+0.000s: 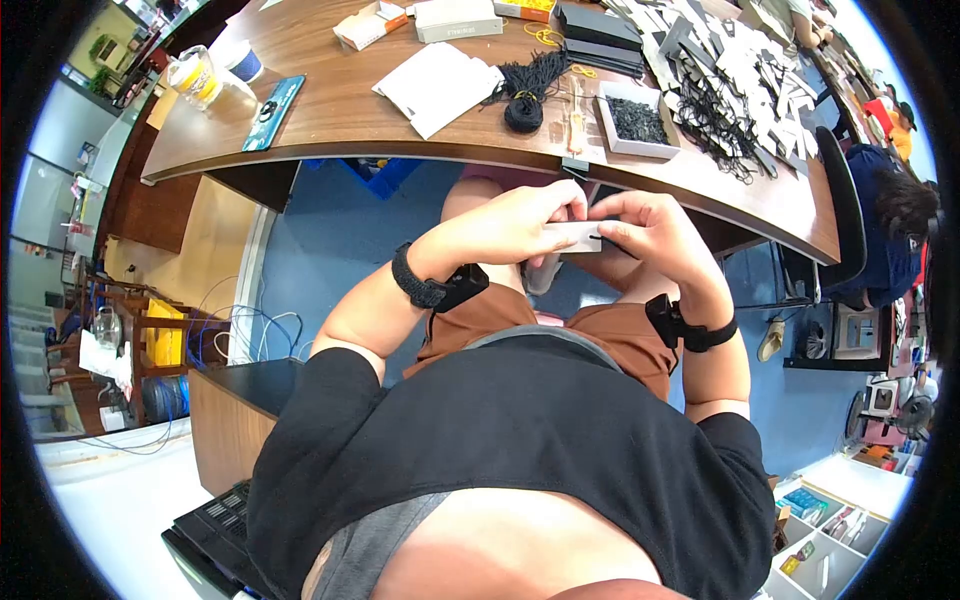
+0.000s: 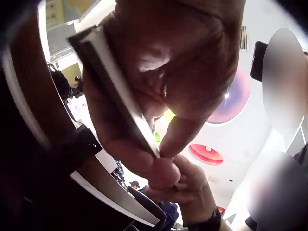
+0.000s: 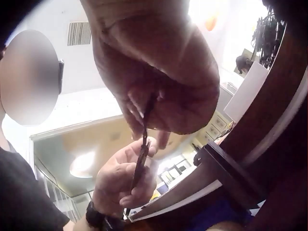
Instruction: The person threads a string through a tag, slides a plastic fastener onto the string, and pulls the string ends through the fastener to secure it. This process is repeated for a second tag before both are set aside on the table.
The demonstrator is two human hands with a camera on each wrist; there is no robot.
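Over the lap, just in front of the desk edge, my left hand [image 1: 515, 222] grips a small whitish card tag [image 1: 572, 236] between thumb and fingers. In the left wrist view the tag [image 2: 118, 86] is edge-on, pale on one side and dark on the other. A short black cord [image 1: 596, 237] shows at its right end. My right hand [image 1: 655, 235] is at that end, pinching the cord with thumb and forefinger. From the right wrist, the dark cord [image 3: 145, 127] runs between the right fingers and the tag in the left hand [image 3: 127, 175].
On the desk [image 1: 330, 110] lie a heap of white and black tags [image 1: 715, 75], a white tray [image 1: 655, 151] of small black pieces, a black cord bundle [image 1: 528, 95], white sheets [image 1: 435, 85] and a blue packet [image 1: 273, 113]. A cup [image 1: 195, 78] stands at the left.
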